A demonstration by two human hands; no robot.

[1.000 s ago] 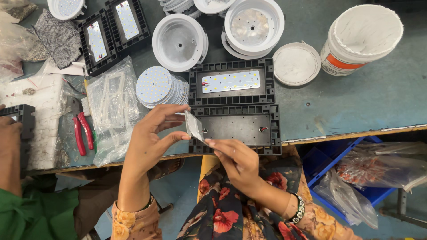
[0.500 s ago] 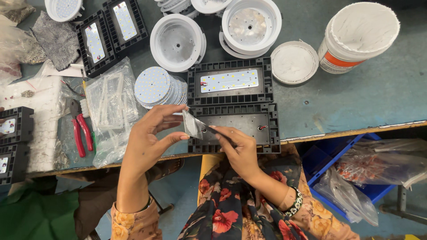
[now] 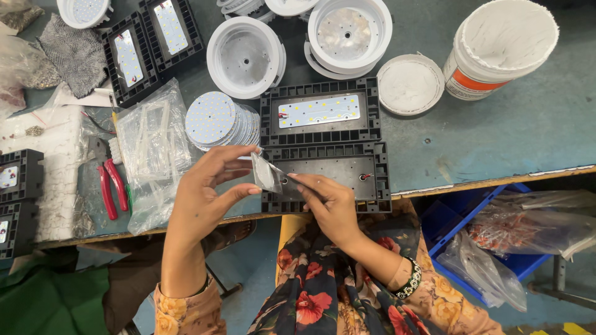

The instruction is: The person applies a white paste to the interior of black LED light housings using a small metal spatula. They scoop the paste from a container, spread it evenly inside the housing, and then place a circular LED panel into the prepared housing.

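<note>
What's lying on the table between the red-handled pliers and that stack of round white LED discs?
In the head view, a clear plastic bag of pale frame-shaped parts lies between the red-handled pliers and the stack of round LED discs.

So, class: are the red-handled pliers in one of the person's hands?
No: the pliers lie on the table, left of the left hand, which pinches a small clear bag with the right hand.

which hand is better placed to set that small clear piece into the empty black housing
Probably the right hand: it pinches the clear piece at the edge nearest the empty black housing and already lies over it. The left hand holds the far edge, off the housing.
</note>
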